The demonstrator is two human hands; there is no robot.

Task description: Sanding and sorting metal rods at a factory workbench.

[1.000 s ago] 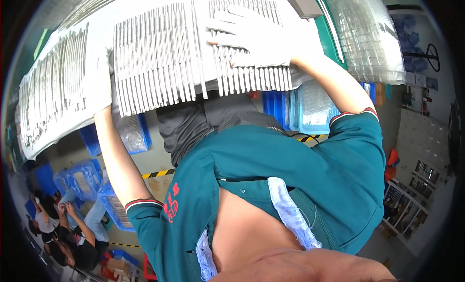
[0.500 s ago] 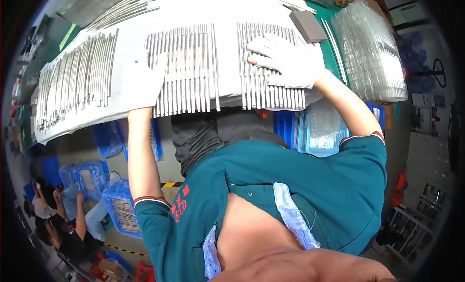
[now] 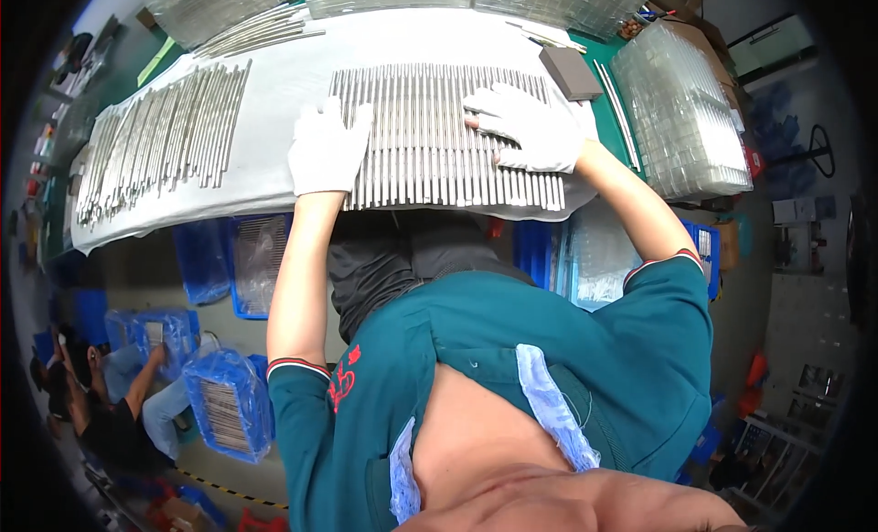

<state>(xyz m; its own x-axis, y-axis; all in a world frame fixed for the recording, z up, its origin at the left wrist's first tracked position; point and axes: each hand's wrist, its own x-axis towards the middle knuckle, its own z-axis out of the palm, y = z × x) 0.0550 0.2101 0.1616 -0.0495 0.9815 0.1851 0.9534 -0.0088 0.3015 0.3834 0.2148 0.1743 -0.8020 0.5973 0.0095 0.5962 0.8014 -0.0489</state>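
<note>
A wide row of thin metal rods (image 3: 421,134) lies side by side on the white cloth (image 3: 283,102), their near ends close to the table's front edge. At the row's left end my left hand (image 3: 329,153), in a white glove, rests against the outer rods with fingers apart. My right hand (image 3: 530,130), gloved too, lies flat over the right part of the row with spread fingers. A fingertip shows bare through that glove. Part of the rods is hidden under both hands. Further left a looser group of metal rods (image 3: 174,125) is spread out.
More rods (image 3: 261,29) lie at the back left. A dark grey block (image 3: 572,72) sits beside my right hand, near stacked clear plastic trays (image 3: 681,111). Blue crates (image 3: 256,267) stand below the table edge. Another person (image 3: 114,404) sits at the lower left near a plastic-lined crate (image 3: 229,409).
My left hand has moved right, pushing its group of rods along. The gap between the two groups has closed, and they now form one row. My right hand stays over the right part.
</note>
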